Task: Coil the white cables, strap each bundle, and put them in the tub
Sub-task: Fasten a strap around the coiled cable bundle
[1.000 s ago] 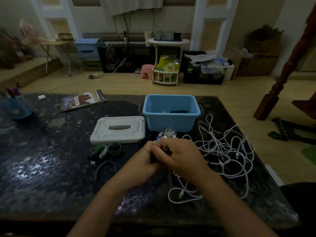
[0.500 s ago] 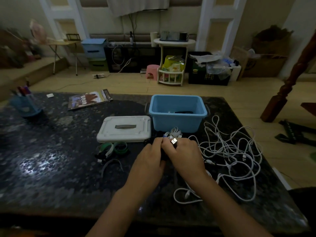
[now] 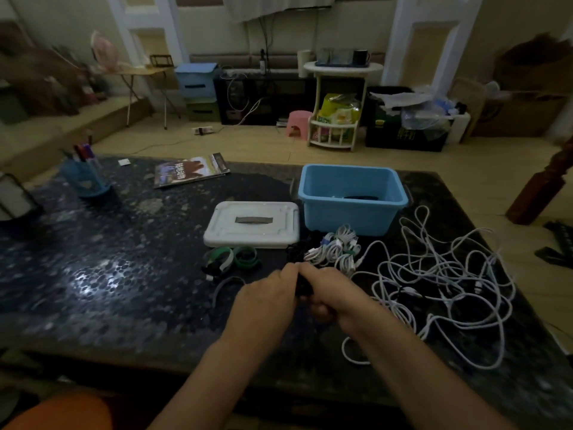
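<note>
Cables, white, thin, limp, tangled loose on bench: I'd pinch near a plug; both hands grip a small dark item.

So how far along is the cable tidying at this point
Partly done. A few coiled bundles lie strapped in front of the blue tub, not yet inside; something dark already lies in the tub. The left hand and right hand grip a dark item between them, probably a strap. A large tangle of loose white cables remains, and spare straps wait.
</note>
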Demonstrator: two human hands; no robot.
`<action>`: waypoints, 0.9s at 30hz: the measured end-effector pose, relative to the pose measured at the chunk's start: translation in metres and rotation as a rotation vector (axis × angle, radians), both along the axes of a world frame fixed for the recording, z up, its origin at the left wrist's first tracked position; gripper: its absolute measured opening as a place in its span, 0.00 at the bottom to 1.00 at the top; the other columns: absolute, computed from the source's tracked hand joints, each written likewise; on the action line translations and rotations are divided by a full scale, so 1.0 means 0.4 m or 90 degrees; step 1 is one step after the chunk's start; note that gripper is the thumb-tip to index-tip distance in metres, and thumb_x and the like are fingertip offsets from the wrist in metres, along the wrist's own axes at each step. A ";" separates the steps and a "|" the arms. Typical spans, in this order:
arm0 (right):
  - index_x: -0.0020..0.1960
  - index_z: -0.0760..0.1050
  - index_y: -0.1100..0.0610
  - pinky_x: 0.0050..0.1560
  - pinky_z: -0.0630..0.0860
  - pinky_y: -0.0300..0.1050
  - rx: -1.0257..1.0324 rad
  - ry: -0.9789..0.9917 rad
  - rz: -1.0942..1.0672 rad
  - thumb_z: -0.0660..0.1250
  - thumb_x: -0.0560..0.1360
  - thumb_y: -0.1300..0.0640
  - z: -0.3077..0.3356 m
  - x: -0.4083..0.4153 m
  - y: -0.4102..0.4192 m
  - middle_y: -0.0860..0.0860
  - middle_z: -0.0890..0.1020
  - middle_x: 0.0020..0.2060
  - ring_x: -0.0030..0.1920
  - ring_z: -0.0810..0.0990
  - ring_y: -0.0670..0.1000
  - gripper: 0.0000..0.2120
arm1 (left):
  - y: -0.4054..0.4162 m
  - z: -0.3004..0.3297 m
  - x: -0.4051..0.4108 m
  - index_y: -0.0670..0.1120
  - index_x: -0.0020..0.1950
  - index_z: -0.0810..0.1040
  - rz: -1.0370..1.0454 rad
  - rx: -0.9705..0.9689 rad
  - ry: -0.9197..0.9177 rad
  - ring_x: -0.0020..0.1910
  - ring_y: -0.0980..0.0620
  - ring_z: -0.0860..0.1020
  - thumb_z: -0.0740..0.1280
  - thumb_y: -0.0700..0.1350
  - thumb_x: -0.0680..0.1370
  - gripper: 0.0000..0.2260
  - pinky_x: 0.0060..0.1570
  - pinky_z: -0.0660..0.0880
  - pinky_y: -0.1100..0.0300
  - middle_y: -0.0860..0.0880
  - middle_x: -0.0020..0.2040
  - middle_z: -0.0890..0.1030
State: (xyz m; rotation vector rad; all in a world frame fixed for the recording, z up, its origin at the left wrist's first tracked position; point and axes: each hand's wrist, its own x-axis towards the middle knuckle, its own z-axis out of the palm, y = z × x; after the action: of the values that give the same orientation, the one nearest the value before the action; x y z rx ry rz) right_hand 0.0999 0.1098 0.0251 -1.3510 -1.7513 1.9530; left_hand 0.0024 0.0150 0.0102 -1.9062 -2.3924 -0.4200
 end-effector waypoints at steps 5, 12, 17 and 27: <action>0.34 0.72 0.58 0.22 0.62 0.34 0.131 -0.091 0.136 0.59 0.81 0.41 -0.029 -0.048 -0.032 0.48 0.69 0.16 0.16 0.67 0.46 0.25 | -0.062 0.002 -0.034 0.46 0.77 0.53 0.041 -0.212 -0.048 0.52 0.44 0.78 0.59 0.43 0.82 0.26 0.43 0.69 0.55 0.44 0.58 0.78; 0.32 0.74 0.57 0.42 0.75 0.47 0.262 -0.192 0.271 0.43 0.79 0.29 -0.038 -0.138 -0.053 0.53 0.77 0.25 0.30 0.78 0.54 0.39 | -0.117 0.004 -0.141 0.48 0.58 0.68 0.073 -0.296 -0.260 0.47 0.48 0.78 0.63 0.48 0.81 0.08 0.45 0.75 0.52 0.48 0.50 0.77; 0.50 0.78 0.52 0.51 0.77 0.52 0.569 -0.201 0.284 0.57 0.82 0.40 -0.111 -0.209 -0.037 0.52 0.83 0.48 0.51 0.81 0.56 0.18 | -0.173 -0.017 -0.245 0.53 0.48 0.73 0.150 -0.125 -0.418 0.45 0.54 0.79 0.65 0.52 0.81 0.05 0.48 0.76 0.53 0.52 0.46 0.80; 0.59 0.77 0.50 0.49 0.73 0.46 0.711 -0.181 0.142 0.67 0.79 0.50 -0.198 -0.294 0.041 0.48 0.80 0.56 0.56 0.78 0.51 0.10 | -0.212 -0.049 -0.361 0.49 0.46 0.74 0.291 0.075 -0.457 0.41 0.54 0.76 0.62 0.49 0.83 0.07 0.35 0.67 0.63 0.51 0.40 0.78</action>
State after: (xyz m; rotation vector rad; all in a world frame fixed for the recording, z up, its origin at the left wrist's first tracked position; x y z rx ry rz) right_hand -0.0175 0.1264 -0.0543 -1.0094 -2.5563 0.5279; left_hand -0.1418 -0.0697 -0.0094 -1.2129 -3.0010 -1.3408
